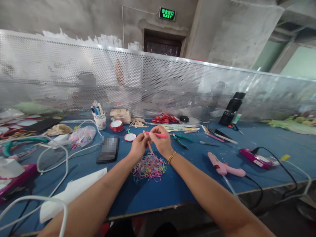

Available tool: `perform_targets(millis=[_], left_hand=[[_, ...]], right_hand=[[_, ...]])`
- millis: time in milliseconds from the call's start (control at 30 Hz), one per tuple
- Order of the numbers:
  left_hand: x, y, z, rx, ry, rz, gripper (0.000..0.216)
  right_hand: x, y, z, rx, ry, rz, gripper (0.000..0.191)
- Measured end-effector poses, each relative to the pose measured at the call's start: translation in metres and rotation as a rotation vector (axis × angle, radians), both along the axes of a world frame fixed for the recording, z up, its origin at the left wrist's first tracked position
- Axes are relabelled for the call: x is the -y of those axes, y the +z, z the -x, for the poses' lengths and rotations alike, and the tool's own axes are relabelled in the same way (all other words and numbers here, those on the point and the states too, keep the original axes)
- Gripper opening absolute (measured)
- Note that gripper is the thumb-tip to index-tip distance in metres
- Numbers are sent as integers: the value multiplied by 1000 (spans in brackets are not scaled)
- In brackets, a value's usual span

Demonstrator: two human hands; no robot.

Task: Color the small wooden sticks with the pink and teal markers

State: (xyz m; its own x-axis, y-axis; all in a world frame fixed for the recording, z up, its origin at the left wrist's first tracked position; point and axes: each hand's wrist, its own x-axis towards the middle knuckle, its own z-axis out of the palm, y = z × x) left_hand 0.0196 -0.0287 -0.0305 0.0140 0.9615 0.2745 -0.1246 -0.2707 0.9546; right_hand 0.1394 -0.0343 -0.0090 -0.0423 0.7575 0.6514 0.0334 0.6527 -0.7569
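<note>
band pile [149,167]: smooth, rubber-like strands. beneath the pile: matt tabletop [148,200]. just beyond the pile: smooth plastic pen [161,135] and bare, matt wooden stick [150,148]. right of the pile: smooth plastic glue gun [222,168]. left of the pile: matt paper [81,182] and, farther out, glossy clear plastic bag [82,135]. well behind the pile: perforated metal screen [153,85], dully shiny; rough wall [93,19].

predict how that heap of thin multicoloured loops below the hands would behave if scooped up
The heap of thin multicoloured loops would probably sag, given its slender, curled shapes. It is likely light, being loosely piled. Overlapping pieces might snag and lift together.
</note>
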Motion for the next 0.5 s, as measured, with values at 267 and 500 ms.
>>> perform_targets(millis=[267,500], left_hand=[[-22,-28,1,-10,-22,-68,35],[-28,-38,0,29,-40,-29,40]], right_hand=[[-5,-18,11,-64,-6,68,14],[-13,-28,16,-70,-127,116,24]])
